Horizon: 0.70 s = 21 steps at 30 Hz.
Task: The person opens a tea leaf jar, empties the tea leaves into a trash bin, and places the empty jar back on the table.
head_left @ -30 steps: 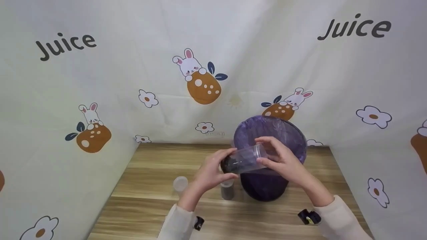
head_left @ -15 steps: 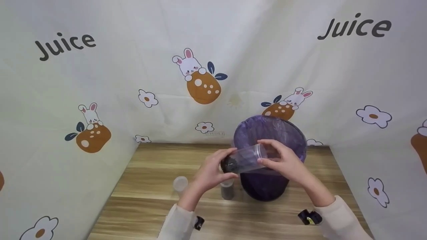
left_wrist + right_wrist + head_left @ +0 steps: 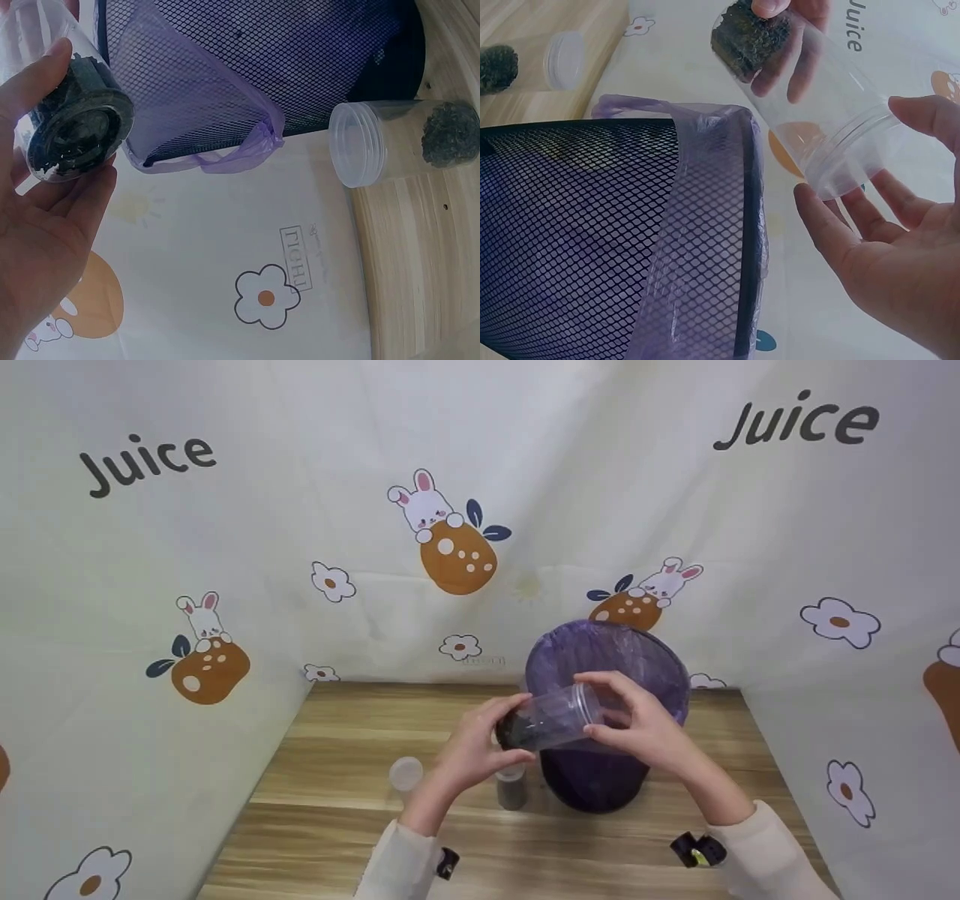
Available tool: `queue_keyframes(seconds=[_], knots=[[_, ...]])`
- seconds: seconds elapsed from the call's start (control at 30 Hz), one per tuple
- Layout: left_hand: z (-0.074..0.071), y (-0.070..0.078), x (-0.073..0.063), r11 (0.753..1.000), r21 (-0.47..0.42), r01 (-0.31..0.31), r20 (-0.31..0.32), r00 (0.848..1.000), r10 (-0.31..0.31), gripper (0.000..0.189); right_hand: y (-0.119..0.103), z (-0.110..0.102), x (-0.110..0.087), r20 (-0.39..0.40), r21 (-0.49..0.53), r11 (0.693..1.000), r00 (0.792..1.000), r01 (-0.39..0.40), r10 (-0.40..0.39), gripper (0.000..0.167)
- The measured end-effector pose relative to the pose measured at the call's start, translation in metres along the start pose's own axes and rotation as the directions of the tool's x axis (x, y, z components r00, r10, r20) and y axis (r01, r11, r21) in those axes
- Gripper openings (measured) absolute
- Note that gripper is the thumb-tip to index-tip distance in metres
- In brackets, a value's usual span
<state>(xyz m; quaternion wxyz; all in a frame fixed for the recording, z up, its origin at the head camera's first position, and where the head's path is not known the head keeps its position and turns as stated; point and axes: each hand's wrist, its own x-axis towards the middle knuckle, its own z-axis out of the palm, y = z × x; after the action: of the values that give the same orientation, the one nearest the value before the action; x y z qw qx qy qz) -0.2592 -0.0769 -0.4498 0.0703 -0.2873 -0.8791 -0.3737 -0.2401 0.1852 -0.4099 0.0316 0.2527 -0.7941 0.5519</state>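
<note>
My left hand (image 3: 476,742) grips the base end of a clear plastic jar (image 3: 551,720), with dark flaky stuff (image 3: 750,37) gathered near that end. The jar tilts, its threaded end pointing right, above the front part of the purple-lined bin. My right hand (image 3: 637,727) pinches that threaded end between thumb and fingertips, as the right wrist view shows closely. Whether a lid sits on this end is hard to tell. Below and left of the bin stands a second clear jar (image 3: 405,135) with a whitish lid and dark contents at its bottom.
A black mesh bin (image 3: 562,240) with a purple bag (image 3: 559,649) over its rim stands at the back right of the wooden table (image 3: 337,840). A round whitish lid-like disc (image 3: 406,773) is left of my left wrist. Printed cloth (image 3: 360,607) encloses the table.
Both hands stay almost in place on the jar, with my right fingers shifting slightly at its threaded end. The dark contents spread farther along the jar than half a second ago.
</note>
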Motion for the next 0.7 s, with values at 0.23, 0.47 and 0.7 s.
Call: queue_keyframes(seconds=[0.23,0.47,0.7], knots=[[-0.002,-0.003,-0.003,0.999,-0.024,0.049,-0.002,0.999,-0.049,0.079,0.0,-0.004,-0.001,-0.041,0.018,1.0,0.999,0.009,-0.008,0.06],[-0.004,-0.005,-0.005,0.999,-0.014,0.047,-0.008,0.999,-0.047,0.078,-0.001,-0.011,-0.002,-0.043,0.058,0.998,0.999,-0.004,0.006,0.06],[-0.004,-0.005,-0.004,0.999,-0.016,0.043,-0.003,0.999,-0.043,0.079,-0.003,-0.021,-0.005,-0.077,0.021,1.0,0.997,0.013,-0.012,0.057]])
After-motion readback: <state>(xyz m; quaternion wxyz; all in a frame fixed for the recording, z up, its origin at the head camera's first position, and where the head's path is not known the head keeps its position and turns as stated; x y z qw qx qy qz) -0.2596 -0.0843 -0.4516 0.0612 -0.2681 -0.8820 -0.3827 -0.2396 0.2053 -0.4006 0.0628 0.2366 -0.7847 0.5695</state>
